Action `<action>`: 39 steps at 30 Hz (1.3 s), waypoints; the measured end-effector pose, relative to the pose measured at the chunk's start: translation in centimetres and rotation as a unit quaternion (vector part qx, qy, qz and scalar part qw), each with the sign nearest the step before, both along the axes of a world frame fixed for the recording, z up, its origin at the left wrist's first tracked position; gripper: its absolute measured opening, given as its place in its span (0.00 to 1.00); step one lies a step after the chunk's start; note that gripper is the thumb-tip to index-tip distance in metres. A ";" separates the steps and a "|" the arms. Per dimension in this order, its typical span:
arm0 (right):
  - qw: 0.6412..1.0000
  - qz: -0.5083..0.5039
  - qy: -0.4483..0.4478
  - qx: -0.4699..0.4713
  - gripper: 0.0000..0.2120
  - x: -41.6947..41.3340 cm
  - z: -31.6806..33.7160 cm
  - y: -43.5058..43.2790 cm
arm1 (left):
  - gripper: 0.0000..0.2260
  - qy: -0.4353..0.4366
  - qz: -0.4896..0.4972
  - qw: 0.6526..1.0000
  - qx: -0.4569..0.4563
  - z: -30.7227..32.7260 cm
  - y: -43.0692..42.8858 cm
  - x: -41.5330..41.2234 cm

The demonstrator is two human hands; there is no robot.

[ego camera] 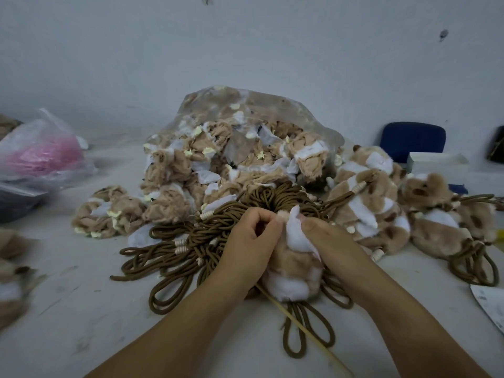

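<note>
Centre frame: my left hand point(249, 236) and right hand point(327, 238) both pinch the soft, light plush toy skin point(293, 264) at its white upper edge, the best hold.

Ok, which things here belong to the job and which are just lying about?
In the job: plush toy, gripped by left hand and right hand; thin stick; brown cords.
Lying about: pink bag; blue chair; white box.
</note>
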State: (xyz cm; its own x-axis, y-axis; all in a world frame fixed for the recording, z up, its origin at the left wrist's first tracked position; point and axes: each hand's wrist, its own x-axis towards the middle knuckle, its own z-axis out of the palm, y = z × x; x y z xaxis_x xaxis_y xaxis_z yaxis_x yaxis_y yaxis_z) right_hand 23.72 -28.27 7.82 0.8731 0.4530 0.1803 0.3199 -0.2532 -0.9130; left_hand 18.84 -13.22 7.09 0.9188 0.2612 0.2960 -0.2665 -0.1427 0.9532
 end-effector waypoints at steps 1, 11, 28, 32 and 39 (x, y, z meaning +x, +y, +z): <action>1.000 0.012 0.010 0.005 0.11 0.0 -0.2 -0.2 | 0.07 0.001 0.001 1.000 0.009 -0.1 0.1 0.0; 0.995 0.015 -0.010 -0.096 0.12 0.0 -0.1 -0.2 | 0.08 -0.075 -0.013 0.976 0.202 -0.3 0.4 -0.1; 0.979 -0.102 -0.165 -0.058 0.11 -0.1 -0.8 0.6 | 0.08 0.027 -0.088 0.991 0.095 -0.8 1.6 0.7; 0.979 -0.087 -0.170 -0.072 0.08 -0.2 -1.2 0.7 | 0.05 0.073 -0.099 0.986 0.115 -0.8 2.1 0.8; 0.996 -0.028 -0.080 0.000 0.06 -0.4 -0.8 0.4 | 0.09 0.002 0.011 0.976 0.216 -1.3 1.3 0.9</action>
